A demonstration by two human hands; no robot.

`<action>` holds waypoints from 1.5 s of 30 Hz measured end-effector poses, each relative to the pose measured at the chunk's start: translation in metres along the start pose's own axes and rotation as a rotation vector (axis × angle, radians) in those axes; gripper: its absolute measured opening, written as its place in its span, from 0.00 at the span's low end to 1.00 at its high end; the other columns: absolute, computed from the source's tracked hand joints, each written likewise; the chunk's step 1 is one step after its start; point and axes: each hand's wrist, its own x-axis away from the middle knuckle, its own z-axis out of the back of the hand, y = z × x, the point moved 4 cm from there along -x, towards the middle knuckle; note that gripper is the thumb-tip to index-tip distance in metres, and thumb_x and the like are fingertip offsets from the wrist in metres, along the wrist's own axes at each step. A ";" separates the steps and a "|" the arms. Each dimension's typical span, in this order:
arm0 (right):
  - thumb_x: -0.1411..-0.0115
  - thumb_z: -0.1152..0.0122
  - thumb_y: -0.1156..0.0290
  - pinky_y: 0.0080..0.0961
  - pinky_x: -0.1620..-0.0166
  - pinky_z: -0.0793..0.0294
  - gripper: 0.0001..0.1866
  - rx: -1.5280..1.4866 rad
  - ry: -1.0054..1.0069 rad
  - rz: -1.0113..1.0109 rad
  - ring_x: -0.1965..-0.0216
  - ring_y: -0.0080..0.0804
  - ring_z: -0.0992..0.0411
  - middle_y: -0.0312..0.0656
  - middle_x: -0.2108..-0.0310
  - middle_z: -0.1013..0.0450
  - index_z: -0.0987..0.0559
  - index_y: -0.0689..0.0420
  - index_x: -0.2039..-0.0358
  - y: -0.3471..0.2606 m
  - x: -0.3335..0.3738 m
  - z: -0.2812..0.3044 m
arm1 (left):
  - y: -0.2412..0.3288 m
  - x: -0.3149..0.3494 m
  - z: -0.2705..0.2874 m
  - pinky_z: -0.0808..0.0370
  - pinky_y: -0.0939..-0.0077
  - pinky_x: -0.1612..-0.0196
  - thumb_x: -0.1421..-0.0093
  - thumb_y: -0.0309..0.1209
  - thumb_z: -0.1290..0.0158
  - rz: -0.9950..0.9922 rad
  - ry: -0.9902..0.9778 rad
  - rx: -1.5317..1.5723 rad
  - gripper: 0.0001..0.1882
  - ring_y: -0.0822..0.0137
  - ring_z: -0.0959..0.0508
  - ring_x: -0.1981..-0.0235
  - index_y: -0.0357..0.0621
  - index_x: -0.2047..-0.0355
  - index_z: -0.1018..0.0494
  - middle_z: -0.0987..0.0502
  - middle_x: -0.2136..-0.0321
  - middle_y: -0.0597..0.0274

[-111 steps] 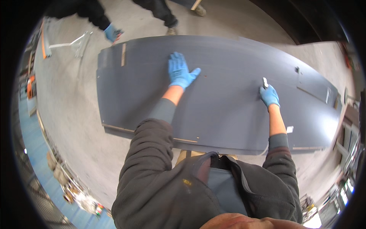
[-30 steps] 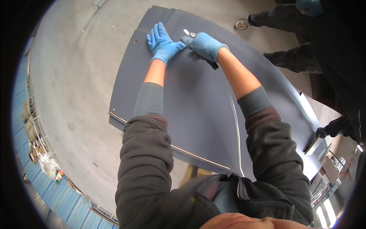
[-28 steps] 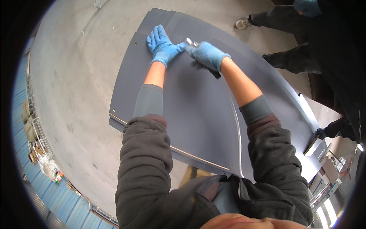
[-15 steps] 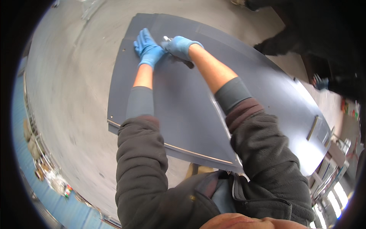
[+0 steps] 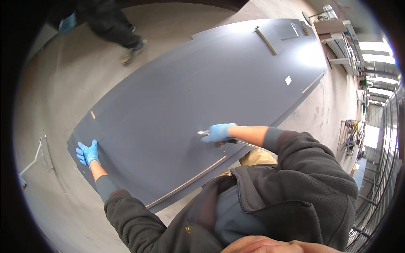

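Observation:
A large dark grey panel [image 5: 168, 105] lies across the view in front of me. Near its left end rests my left hand [image 5: 87, 153], blue-gloved, fingers spread and nothing in them. My right hand [image 5: 220, 133], in a matching glove and slightly blurred, is closed around a silver-tipped hand tool [image 5: 203, 133] over the panel's nearer middle. From this tool a pale hose [image 5: 251, 145] runs back under my right forearm. The glove hides most of the tool's body, and I cannot tell whether its tip touches the panel.
Narrow tan strips lie along the near edge [image 5: 190, 179] and at the left end [image 5: 93, 114]. A yellowish bar [image 5: 265, 41] sits on the far right part. Beyond the panel another person's legs [image 5: 116, 27] show. A thin metal stand [image 5: 40, 154] is at left, shelving [image 5: 350, 137] at right.
My view has swung to the right. My hands, close together before, are now far apart: the right one with the tool has come back toward me, the left stays at the panel's end.

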 end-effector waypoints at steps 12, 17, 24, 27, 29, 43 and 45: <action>0.28 0.49 0.43 0.41 0.70 0.21 0.31 -0.661 0.229 -0.172 0.80 0.38 0.25 0.46 0.66 0.14 0.16 0.62 0.67 0.449 0.091 -0.019 | 0.370 0.306 0.066 0.51 0.37 0.22 0.41 0.61 0.40 -0.588 0.220 0.031 0.53 0.36 0.50 0.21 0.53 0.21 0.44 0.48 0.21 0.42; 0.30 0.44 0.50 0.33 0.67 0.22 0.22 -1.012 0.259 -0.287 0.63 0.36 0.13 0.45 0.60 0.14 0.21 0.58 0.54 0.622 0.115 -0.039 | 0.593 0.506 0.073 0.47 0.36 0.24 0.42 0.65 0.40 -0.730 0.095 0.292 0.56 0.35 0.46 0.22 0.48 0.22 0.44 0.45 0.22 0.41; 0.34 0.43 0.52 0.42 0.58 0.20 0.24 -1.204 0.490 -0.521 0.66 0.45 0.17 0.52 0.61 0.15 0.14 0.62 0.55 0.826 0.151 -0.090 | 0.824 0.714 0.108 0.29 0.49 0.33 0.47 0.64 0.35 -0.604 -0.095 0.607 0.54 0.43 0.27 0.34 0.34 0.33 0.35 0.31 0.34 0.43; 0.36 0.42 0.57 0.41 0.58 0.17 0.23 -1.066 0.516 -0.741 0.63 0.46 0.14 0.52 0.62 0.15 0.15 0.64 0.53 0.877 0.197 -0.106 | 0.864 0.750 0.116 0.33 0.48 0.33 0.48 0.63 0.34 -0.526 -0.164 0.528 0.59 0.44 0.30 0.34 0.34 0.30 0.43 0.34 0.34 0.42; 0.36 0.42 0.58 0.41 0.60 0.15 0.22 -1.189 0.580 -0.840 0.66 0.46 0.14 0.52 0.63 0.15 0.16 0.65 0.53 0.904 0.235 -0.112 | 0.886 0.761 0.122 0.36 0.50 0.33 0.49 0.66 0.33 -0.467 -0.207 0.466 0.64 0.43 0.33 0.34 0.33 0.28 0.48 0.38 0.33 0.42; 0.35 0.40 0.54 0.45 0.61 0.20 0.20 -0.933 1.026 -0.591 0.67 0.51 0.17 0.55 0.68 0.18 0.18 0.62 0.62 1.122 0.240 0.129 | 0.982 0.772 0.101 0.54 0.36 0.23 0.57 0.84 0.40 0.028 -0.193 0.427 0.86 0.29 0.60 0.20 0.31 0.20 0.68 0.65 0.20 0.26; 0.35 0.39 0.51 0.49 0.54 0.22 0.22 -0.744 1.106 -0.496 0.57 0.60 0.18 0.62 0.61 0.18 0.18 0.61 0.60 1.155 0.225 0.229 | 0.997 0.776 0.092 0.55 0.35 0.23 0.59 0.87 0.41 0.094 -0.150 0.446 0.88 0.30 0.61 0.20 0.31 0.20 0.68 0.66 0.20 0.28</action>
